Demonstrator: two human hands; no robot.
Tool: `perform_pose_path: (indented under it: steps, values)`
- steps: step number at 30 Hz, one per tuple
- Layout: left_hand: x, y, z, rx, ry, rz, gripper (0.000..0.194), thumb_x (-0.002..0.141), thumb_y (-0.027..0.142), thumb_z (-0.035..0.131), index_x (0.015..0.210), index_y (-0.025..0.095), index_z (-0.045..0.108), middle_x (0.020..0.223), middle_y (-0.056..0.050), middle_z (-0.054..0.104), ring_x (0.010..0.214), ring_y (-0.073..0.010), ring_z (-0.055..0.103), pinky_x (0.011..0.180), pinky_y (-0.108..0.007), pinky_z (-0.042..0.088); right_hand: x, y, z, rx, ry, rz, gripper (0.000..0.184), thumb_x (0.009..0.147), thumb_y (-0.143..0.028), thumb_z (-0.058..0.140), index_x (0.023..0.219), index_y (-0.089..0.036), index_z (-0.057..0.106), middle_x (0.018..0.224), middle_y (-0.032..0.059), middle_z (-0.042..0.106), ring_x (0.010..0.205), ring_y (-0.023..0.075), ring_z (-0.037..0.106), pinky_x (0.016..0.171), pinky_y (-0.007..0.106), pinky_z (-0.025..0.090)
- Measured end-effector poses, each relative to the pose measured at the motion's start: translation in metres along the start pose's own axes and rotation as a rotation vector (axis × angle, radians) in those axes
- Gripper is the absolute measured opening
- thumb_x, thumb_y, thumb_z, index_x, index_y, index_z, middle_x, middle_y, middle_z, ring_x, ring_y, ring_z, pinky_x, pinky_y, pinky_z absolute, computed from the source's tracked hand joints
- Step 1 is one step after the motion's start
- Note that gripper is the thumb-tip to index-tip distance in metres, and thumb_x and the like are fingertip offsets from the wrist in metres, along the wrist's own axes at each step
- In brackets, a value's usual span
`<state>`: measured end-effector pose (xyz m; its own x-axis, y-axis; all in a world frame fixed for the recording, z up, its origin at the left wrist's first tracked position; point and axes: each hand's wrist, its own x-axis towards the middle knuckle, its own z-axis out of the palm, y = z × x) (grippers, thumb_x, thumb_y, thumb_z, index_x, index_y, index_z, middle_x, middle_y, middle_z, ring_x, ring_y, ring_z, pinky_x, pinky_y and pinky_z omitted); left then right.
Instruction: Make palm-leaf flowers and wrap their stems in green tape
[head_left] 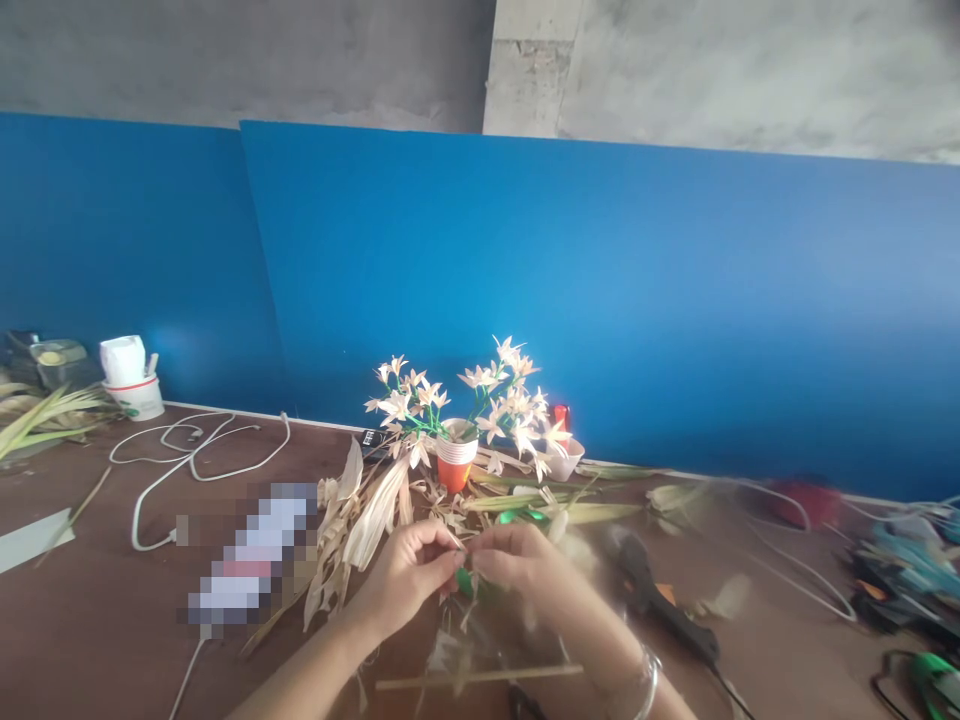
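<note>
Low in the middle, the fingertips of my left hand (409, 575) and my right hand (517, 560) meet in a pinch. What they hold is too small and blurred to name. A bit of green (465, 582) and a pale strip show just beneath the fingers. Just beyond my hands stands an orange and white paper cup (455, 465) with pale star-shaped flowers (514, 405) on green stems. Dried corn husks (381, 515) lie beside my left hand and around the cup.
Right of my hands lies a black glue gun (660, 600), its cord running forward. A pale stick (480, 678) lies near my wrists. At left are a pixelated item (251, 555), a white cable (139, 510) and a white cup (139, 397). A blue partition (600, 290) backs the table.
</note>
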<state>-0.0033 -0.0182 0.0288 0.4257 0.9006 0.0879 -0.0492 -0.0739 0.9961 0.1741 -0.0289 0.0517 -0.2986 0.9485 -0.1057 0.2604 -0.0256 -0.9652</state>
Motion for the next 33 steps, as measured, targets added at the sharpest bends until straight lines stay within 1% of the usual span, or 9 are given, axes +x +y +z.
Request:
perform_pose_path:
  steps: [3, 6, 10, 13, 16, 20, 26, 28, 33]
  values:
    - [0.004, -0.006, 0.000, -0.034, 0.075, -0.075, 0.021, 0.070, 0.033, 0.066, 0.068, 0.015, 0.057, 0.051, 0.004, 0.054, 0.048, -0.0109, 0.050, 0.049, -0.023, 0.038, -0.001, -0.001, 0.007, -0.222, 0.169, -0.128, 0.016, 0.066, -0.021, 0.059, 0.080, -0.018, 0.067, 0.081, 0.0022, 0.067, 0.077, 0.0182, 0.058, 0.068, 0.027, 0.041]
    - [0.005, -0.008, 0.004, -0.034, 0.099, -0.101, 0.021, 0.067, 0.033, 0.067, 0.065, 0.015, 0.056, 0.050, 0.004, 0.053, 0.047, -0.0105, 0.050, 0.048, -0.022, 0.036, -0.001, 0.000, 0.015, -0.473, 0.317, -0.227, 0.017, 0.060, -0.010, 0.055, 0.070, -0.019, 0.064, 0.076, 0.0006, 0.066, 0.079, 0.0190, 0.057, 0.073, 0.029, 0.040]
    - [0.004, -0.008, 0.007, 0.004, 0.088, -0.095, 0.021, 0.067, 0.033, 0.066, 0.063, 0.016, 0.056, 0.048, 0.004, 0.053, 0.046, -0.0103, 0.049, 0.047, -0.021, 0.035, -0.001, 0.003, 0.020, -0.634, 0.377, -0.294, 0.017, 0.058, -0.007, 0.052, 0.062, -0.020, 0.062, 0.069, 0.0001, 0.064, 0.075, 0.0183, 0.055, 0.076, 0.032, 0.037]
    - [0.005, -0.012, 0.005, 0.046, 0.090, -0.083, 0.020, 0.069, 0.033, 0.066, 0.064, 0.015, 0.059, 0.049, 0.003, 0.055, 0.046, -0.0111, 0.051, 0.047, -0.022, 0.036, -0.001, 0.005, 0.020, -0.682, 0.398, -0.296, 0.017, 0.057, -0.007, 0.052, 0.059, -0.020, 0.062, 0.066, 0.0002, 0.063, 0.073, 0.0177, 0.054, 0.077, 0.032, 0.036]
    - [0.006, -0.015, 0.001, 0.054, 0.061, -0.062, 0.019, 0.068, 0.033, 0.068, 0.068, 0.014, 0.063, 0.054, 0.001, 0.059, 0.051, -0.0134, 0.056, 0.052, -0.024, 0.042, 0.000, 0.005, 0.015, -0.582, 0.327, -0.232, 0.013, 0.058, -0.009, 0.055, 0.060, -0.018, 0.064, 0.066, 0.0006, 0.062, 0.070, 0.0170, 0.053, 0.069, 0.029, 0.038]
    - [0.004, -0.009, -0.003, -0.018, -0.041, -0.061, 0.020, 0.068, 0.032, 0.071, 0.071, 0.014, 0.066, 0.057, 0.000, 0.061, 0.053, -0.0145, 0.058, 0.055, -0.027, 0.046, -0.002, 0.002, 0.004, -0.297, 0.104, -0.101, 0.007, 0.061, -0.014, 0.060, 0.061, -0.017, 0.067, 0.062, -0.0011, 0.061, 0.064, 0.0137, 0.051, 0.058, 0.023, 0.037]
    - [-0.001, -0.004, -0.002, -0.147, -0.117, -0.090, 0.020, 0.066, 0.032, 0.074, 0.072, 0.014, 0.067, 0.057, 0.000, 0.063, 0.050, -0.0129, 0.058, 0.053, -0.025, 0.046, -0.004, 0.000, -0.004, 0.042, -0.127, 0.038, 0.006, 0.062, -0.019, 0.066, 0.060, -0.014, 0.068, 0.052, -0.0040, 0.055, 0.046, 0.0065, 0.039, 0.046, 0.020, 0.028]
    - [-0.002, -0.002, -0.001, -0.135, -0.126, -0.088, 0.020, 0.067, 0.033, 0.073, 0.073, 0.015, 0.067, 0.059, 0.000, 0.063, 0.050, -0.0126, 0.058, 0.053, -0.025, 0.045, -0.004, 0.002, -0.005, 0.079, -0.163, 0.052, 0.006, 0.060, -0.019, 0.067, 0.060, -0.014, 0.068, 0.050, -0.0038, 0.054, 0.047, 0.0065, 0.040, 0.046, 0.020, 0.028]
    - [-0.004, 0.007, -0.002, -0.043, -0.149, -0.072, 0.020, 0.069, 0.034, 0.071, 0.070, 0.015, 0.064, 0.060, 0.001, 0.059, 0.053, -0.0135, 0.059, 0.055, -0.025, 0.046, -0.004, 0.004, -0.005, 0.114, -0.160, 0.145, 0.006, 0.058, -0.019, 0.070, 0.059, -0.014, 0.068, 0.051, -0.0034, 0.057, 0.047, 0.0070, 0.042, 0.046, 0.020, 0.028]
